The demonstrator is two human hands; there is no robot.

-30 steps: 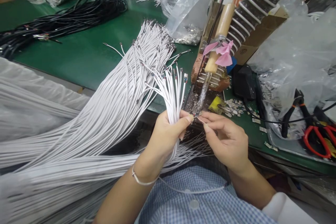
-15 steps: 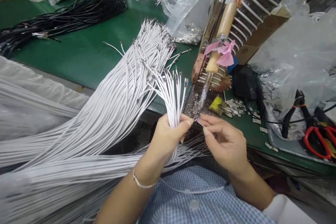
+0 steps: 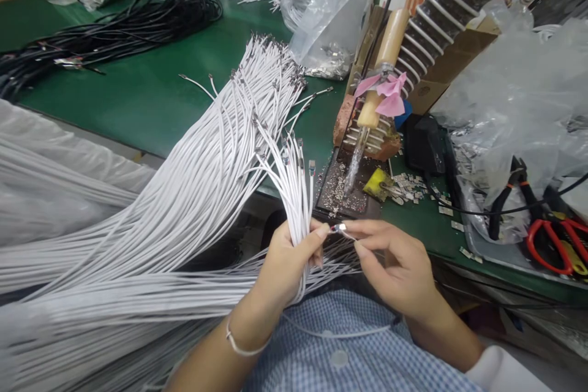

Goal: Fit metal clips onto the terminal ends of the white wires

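Note:
My left hand (image 3: 280, 260) is closed around a bundle of white cables (image 3: 294, 196), whose metal-tipped ends fan upward. At its thumb and fingertip, one cable end shows tiny coloured wires and a small metal connector (image 3: 339, 228). My right hand (image 3: 399, 257) pinches a thin solder wire (image 3: 351, 236) between thumb and finger. Its upper fingertips lie right by the connector; whether they touch it is hard to tell. Just beyond both hands, a wooden-handled soldering iron (image 3: 392, 40) is tilted tip-down over a dark, solder-speckled tray (image 3: 331, 190).
Many white cables (image 3: 206, 153) spread across the green table (image 3: 133, 107) on the left, with black cables (image 3: 160, 12) behind. Right of the iron are a yellow sponge (image 3: 377, 184), loose connectors (image 3: 413, 187), cutters (image 3: 514, 190) and red-handled scissors (image 3: 546, 251). A ribbed hose (image 3: 454, 0) slants above.
Both hands have drawn back toward my body with the connector, away from the iron's tip. The cable bundle has shifted down and slightly left. Both grips look the same.

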